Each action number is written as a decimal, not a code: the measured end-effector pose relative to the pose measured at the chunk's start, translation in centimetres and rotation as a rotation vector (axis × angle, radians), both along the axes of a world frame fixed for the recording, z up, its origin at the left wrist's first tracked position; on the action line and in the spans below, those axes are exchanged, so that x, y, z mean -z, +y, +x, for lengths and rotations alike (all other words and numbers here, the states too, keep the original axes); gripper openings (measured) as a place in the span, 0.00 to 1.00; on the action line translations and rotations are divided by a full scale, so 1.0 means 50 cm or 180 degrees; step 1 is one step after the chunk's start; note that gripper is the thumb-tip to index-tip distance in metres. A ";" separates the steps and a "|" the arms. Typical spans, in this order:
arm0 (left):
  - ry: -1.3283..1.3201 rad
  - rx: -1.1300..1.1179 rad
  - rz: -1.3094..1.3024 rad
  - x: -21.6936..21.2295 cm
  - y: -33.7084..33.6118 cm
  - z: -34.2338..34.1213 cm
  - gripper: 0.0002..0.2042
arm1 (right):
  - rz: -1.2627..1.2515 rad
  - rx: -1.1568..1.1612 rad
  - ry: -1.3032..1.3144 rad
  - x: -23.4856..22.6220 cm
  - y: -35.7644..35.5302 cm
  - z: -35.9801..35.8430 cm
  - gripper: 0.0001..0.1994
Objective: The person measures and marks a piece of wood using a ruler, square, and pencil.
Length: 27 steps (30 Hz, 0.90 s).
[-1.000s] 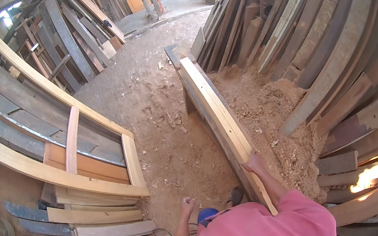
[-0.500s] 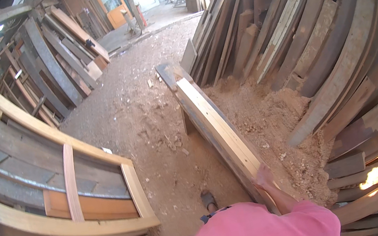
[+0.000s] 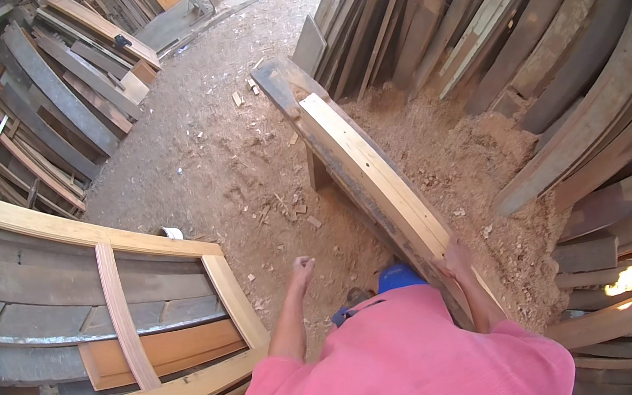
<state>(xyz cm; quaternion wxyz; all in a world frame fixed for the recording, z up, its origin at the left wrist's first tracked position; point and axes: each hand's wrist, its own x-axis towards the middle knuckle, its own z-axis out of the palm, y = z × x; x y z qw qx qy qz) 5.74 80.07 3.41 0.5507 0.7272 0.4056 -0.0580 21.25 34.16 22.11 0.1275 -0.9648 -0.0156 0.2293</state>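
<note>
A long pale wooden beam, with a few small dark holes in its top face, lies lengthwise on a narrow dark wooden bench. My right hand is closed over the beam's near end, with its fingertips partly hidden. Left of the bench, my left hand hangs above the ground, apart from the beam. Its fingers are curled in, and no object shows in them.
A pale wooden frame leans over stacked boards on the left. Old planks stand along the right, and more boards lean at the far left. Wood shavings and scraps cover the ground around the bench.
My left hand has come into view at the left of the bench. My right hand stays at the beam's near end. The view has tilted downward, and my body has leaned forward.
</note>
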 end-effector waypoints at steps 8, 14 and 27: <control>0.0389 -0.0091 -0.0546 -0.041 -0.095 0.190 0.24 | 0.0520 -0.0401 -0.0385 0.033 0.168 0.157 0.48; -0.0546 -0.0159 0.0208 -0.093 -0.037 0.408 0.25 | 0.0305 -0.0382 0.0110 0.021 0.263 0.228 0.46; -0.1605 -0.0421 0.0734 -0.201 0.226 0.925 0.34 | 0.0244 -0.0143 0.0073 -0.020 0.331 0.268 0.54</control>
